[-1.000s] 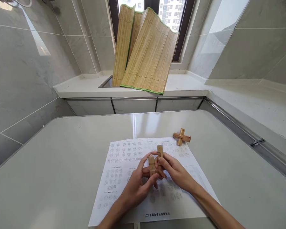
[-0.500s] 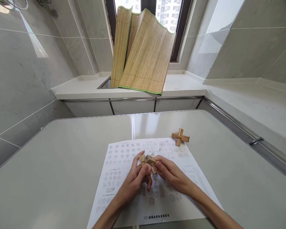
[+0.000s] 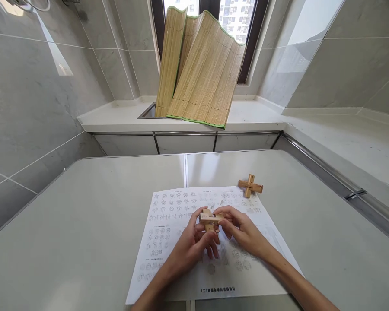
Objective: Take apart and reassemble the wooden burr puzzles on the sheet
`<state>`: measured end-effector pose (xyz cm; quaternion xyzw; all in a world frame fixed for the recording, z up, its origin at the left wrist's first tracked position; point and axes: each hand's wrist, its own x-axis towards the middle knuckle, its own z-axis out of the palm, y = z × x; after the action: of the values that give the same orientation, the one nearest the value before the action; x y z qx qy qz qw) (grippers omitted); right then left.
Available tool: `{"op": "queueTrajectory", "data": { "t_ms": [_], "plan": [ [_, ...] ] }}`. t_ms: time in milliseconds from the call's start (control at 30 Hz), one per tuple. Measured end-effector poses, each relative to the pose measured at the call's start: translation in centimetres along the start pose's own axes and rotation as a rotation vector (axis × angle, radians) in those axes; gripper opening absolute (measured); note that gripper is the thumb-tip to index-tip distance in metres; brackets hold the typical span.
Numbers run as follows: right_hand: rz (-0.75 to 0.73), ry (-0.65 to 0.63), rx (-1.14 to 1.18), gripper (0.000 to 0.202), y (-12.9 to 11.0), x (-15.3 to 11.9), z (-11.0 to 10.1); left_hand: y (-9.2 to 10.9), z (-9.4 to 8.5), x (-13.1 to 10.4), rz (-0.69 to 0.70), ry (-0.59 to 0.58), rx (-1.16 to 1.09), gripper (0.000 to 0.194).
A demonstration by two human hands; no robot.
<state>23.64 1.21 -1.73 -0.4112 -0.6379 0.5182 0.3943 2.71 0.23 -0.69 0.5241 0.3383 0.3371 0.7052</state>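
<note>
Above the middle of the printed sheet [image 3: 168, 272], I hold several wooden puzzle pieces [image 3: 209, 219] that cross one another. My left hand [image 3: 194, 246] is closed around them from the left, thumb below and index finger on top. From the right, my right hand [image 3: 241, 229] pinches the end of a horizontal wooden bar between thumb and fingers. The fingers hide parts of the pieces, so I cannot tell how firmly they interlock. A cross-shaped wooden puzzle [image 3: 250, 186] rests at the sheet's top right corner.
The paper lies on a pale glossy table [image 3: 68, 224] with a seam down its middle. Beyond the far edge, a folded bamboo mat [image 3: 204, 73] leans on the white ledge [image 3: 116, 119] before a window. A metal rail [image 3: 324, 166] runs along the right side.
The wooden bar in my right hand has turned from slanting to nearly level across the other pieces. My left fingers have shifted around them. The whole view has moved slightly.
</note>
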Motion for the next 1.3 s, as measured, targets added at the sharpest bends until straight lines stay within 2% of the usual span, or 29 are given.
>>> {"op": "queueTrajectory", "data": {
  "t_ms": [333,533,733,933,1133,1300],
  "plan": [
    [0.007,0.049,-0.087,0.039,-0.1,-0.1,0.5,0.9,0.0,-0.7,0.021,-0.018,0.059,0.066],
    [0.0,0.101,-0.057,0.04,-0.1,-0.1,0.7,0.7,-0.2,-0.7,0.04,-0.011,0.027,0.063],
    [0.009,0.093,-0.027,0.038,-0.1,-0.2,0.8,0.3,-0.5,-0.5,0.051,-0.011,0.008,0.072],
    [-0.002,0.141,-0.056,0.039,0.2,-0.2,1.0,0.3,-0.6,-0.2,0.044,0.019,0.03,0.066],
    [0.026,0.116,0.027,0.042,0.1,-0.2,1.1,0.8,-0.3,-0.3,0.055,0.056,0.111,0.065],
    [0.025,0.132,0.045,0.038,0.2,-0.2,1.3,0.8,-0.2,-0.5,0.042,0.062,0.087,0.064]
  ]
}}
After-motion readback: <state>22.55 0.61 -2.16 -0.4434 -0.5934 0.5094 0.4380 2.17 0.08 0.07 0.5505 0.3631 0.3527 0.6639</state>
